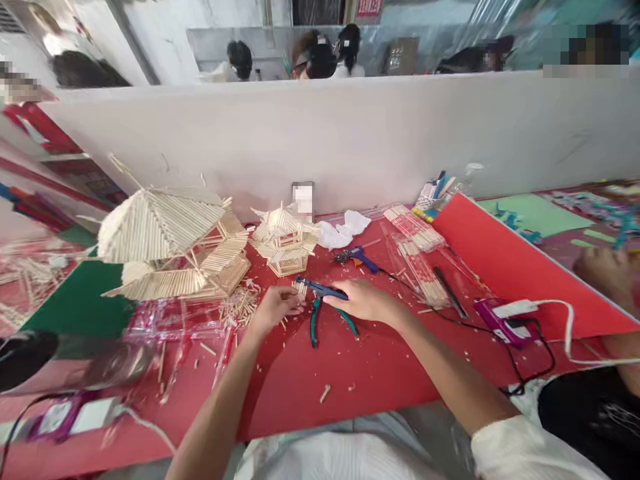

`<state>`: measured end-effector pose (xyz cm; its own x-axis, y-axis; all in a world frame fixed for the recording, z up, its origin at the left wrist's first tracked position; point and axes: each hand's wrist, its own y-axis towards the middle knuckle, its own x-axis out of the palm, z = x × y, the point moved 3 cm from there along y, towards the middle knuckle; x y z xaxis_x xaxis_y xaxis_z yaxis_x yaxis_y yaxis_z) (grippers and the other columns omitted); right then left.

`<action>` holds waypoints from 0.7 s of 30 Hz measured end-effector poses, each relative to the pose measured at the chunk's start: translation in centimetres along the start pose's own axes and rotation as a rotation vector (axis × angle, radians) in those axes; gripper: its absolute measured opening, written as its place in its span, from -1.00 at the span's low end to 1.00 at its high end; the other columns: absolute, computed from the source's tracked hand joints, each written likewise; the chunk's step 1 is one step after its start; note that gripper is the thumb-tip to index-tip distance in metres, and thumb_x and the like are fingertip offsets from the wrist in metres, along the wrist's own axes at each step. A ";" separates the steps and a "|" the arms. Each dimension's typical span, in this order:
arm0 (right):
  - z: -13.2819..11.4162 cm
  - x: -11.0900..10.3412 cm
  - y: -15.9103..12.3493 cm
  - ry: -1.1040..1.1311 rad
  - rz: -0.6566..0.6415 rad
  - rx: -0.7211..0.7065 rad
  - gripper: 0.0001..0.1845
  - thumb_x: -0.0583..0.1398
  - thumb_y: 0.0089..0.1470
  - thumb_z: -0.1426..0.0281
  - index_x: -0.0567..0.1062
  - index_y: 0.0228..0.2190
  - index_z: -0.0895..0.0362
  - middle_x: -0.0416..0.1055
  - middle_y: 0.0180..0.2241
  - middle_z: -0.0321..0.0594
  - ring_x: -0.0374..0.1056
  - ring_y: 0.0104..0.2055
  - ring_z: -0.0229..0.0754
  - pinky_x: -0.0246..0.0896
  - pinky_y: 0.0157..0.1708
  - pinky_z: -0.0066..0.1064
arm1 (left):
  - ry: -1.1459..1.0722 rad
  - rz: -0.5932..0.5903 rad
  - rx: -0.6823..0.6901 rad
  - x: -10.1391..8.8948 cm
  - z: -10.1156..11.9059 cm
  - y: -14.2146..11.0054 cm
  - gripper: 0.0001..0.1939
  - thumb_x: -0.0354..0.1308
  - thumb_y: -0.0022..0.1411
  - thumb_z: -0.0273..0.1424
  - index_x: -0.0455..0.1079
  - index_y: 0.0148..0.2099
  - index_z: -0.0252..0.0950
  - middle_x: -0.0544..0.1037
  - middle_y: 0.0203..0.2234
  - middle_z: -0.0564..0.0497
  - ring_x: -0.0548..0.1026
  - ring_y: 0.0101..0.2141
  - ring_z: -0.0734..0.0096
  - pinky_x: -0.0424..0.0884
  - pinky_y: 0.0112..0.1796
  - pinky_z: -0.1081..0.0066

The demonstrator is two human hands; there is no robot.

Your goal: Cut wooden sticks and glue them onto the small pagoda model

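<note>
Over the red counter (295, 387), the left hand (277, 308) has its fingers curled, thumb and fingertips drawn close together at a small row of wooden sticks (300, 287); whether every fingertip touches it cannot be told at this size. The right hand (363, 299) has its fingers wrapped around a blue hand tool (325, 290), whose narrow end points left and meets the top of the stick row in this view; whether the two touch is unclear. Beneath the right hand, teal-handled pliers (314, 323) lie on the counter with their handles spread toward the person. Just beyond the stick row stands a small pagoda model (284, 243) built of sticks, and to its left a larger pagoda model (160, 227) with a wide, ribbed roof. A heap of stick offcuts (241, 303) lies near the left hand. Beyond the right hand rests a blue glue gun (363, 259), near crumpled white paper (345, 229). Farther right are packets of sticks (415, 230), then a slanting red board (525, 280) with a purple power strip (505, 320) at its lower edge.
</note>
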<state>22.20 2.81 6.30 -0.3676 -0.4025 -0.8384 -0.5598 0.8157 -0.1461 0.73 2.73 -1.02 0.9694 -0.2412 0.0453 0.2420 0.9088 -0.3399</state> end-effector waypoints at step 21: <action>-0.1 0.2 0.5 -0.105 -0.022 0.074 -0.56 0.04 0.30 0.06 0.53 -0.25 0.13 0.57 -0.30 -0.09 0.47 -0.29 -0.08 0.04 -0.41 -0.42 | 0.083 0.041 0.040 -0.2 0.0 -0.1 -0.52 0.45 -0.15 -0.05 0.49 -0.41 -0.38 0.58 -0.47 -0.03 0.56 -0.45 0.40 0.57 -0.32 0.37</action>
<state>21.75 3.05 6.11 -0.2743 -0.3781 -0.8842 -0.5090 0.8372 -0.2001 0.50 2.71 -0.98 0.9721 -0.2298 -0.0464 0.2057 0.9309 -0.3019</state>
